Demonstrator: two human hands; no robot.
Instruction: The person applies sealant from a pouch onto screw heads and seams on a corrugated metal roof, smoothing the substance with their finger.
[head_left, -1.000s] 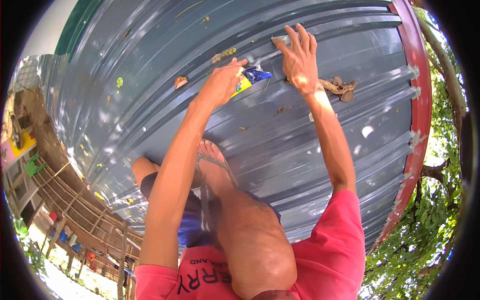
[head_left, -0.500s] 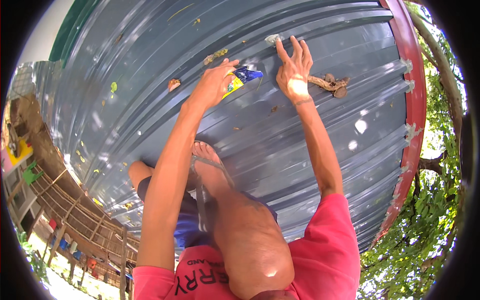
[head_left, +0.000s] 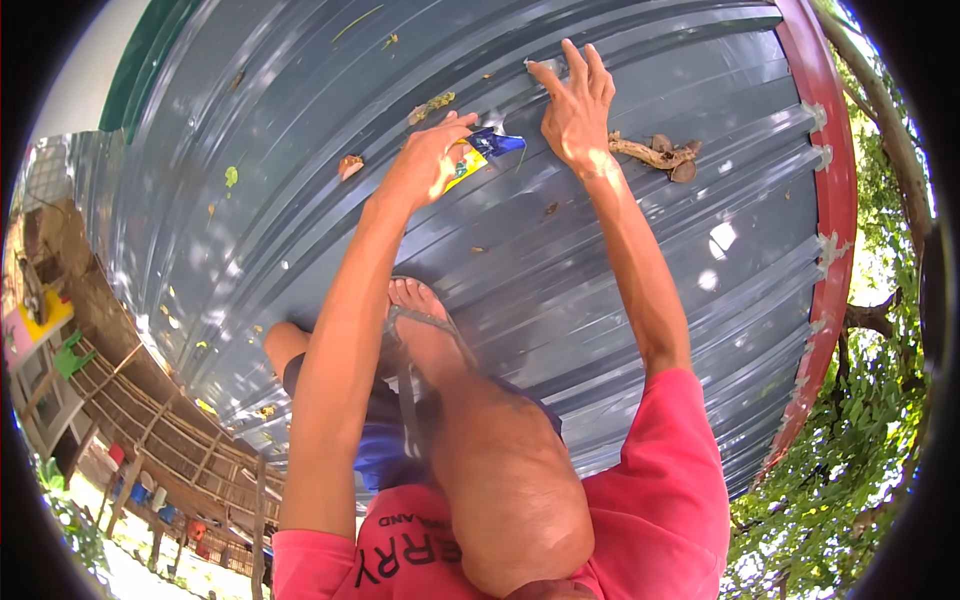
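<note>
My left hand [head_left: 425, 160] is closed around a blue and yellow packet [head_left: 497, 143], its blue end sticking out past my fingers to the right. Over the grey ribbed metal roof sheet [head_left: 560, 260], my right hand [head_left: 578, 115] is stretched out with its fingers spread. Its index fingertip is at a small whitish smear [head_left: 529, 64] near a raised rib; only a bit of that smear shows. A dry, knobby piece of wood [head_left: 655, 155] lies just right of my right wrist.
Dry leaves [head_left: 350, 166] and twigs are scattered on the sheet. A red edge trim [head_left: 832, 190] with grey-white sealant blobs borders the right side, with tree foliage beyond. My sandalled foot [head_left: 422, 310] rests on the sheet. Far lower left, a slatted wooden structure [head_left: 170, 430] stands below.
My right hand has moved slightly away from me and left, its fingers spreading wider. Less of the whitish smear shows now. My left hand with the packet has barely moved.
</note>
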